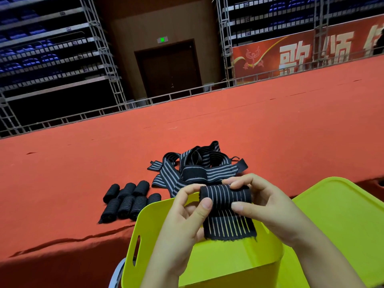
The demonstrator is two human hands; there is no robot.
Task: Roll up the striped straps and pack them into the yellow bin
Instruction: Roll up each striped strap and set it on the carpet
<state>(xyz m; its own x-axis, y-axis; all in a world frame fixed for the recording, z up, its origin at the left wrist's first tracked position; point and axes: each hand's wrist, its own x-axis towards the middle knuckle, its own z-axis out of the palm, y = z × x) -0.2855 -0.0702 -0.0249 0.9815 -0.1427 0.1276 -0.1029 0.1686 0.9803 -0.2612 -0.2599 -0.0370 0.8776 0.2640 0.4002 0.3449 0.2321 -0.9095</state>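
My left hand (pixel 187 210) is bare, with no glove, ring or band on any finger, and the thumbnail is cut short and unpainted. My right hand (pixel 264 206) is bare too, its nails likewise short and plain. Both wrists and the stretches of forearm that show below them carry no sleeve, cuff, watch or bracelet.

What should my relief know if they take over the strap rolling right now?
Left hand and right hand both grip a nearly rolled strap above the yellow bin, its tail hanging loose.
Done: seven rolled straps lie on the red table, left of the bin.
Left: finish this roll, roll the loose pile behind the hands, then pack every roll into the bin.
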